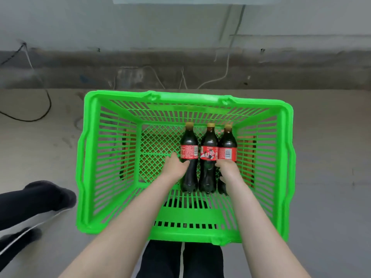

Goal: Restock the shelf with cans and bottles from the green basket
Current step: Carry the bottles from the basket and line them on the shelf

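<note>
Head view: we find the green basket (180,96) standing on the floor (321,157) at the centre of the frame, and no shelf anywhere in view, so we cannot confirm what has been stocked. The basket holds three dark cola bottles with red labels and no cans that we can see. They lie side by side in the right half of its bottom, caps pointing to the top of the frame; the left half of the bottom is bare mesh. The left hand (175,166) grips the left bottle (188,145) just below the label, thumb across it and fingers at its left side. The right hand (227,170) is curled over the lower body of the right bottle (227,145) and holds it. The middle bottle (208,173) lies between the two hands, touched by neither. In our judgement this is a pickup step: two bottles are in hand but not yet lifted clear, and a third must follow, so at least three items are left to shelve. A black cable (48,103) trails on the floor at the left of the frame.
</note>
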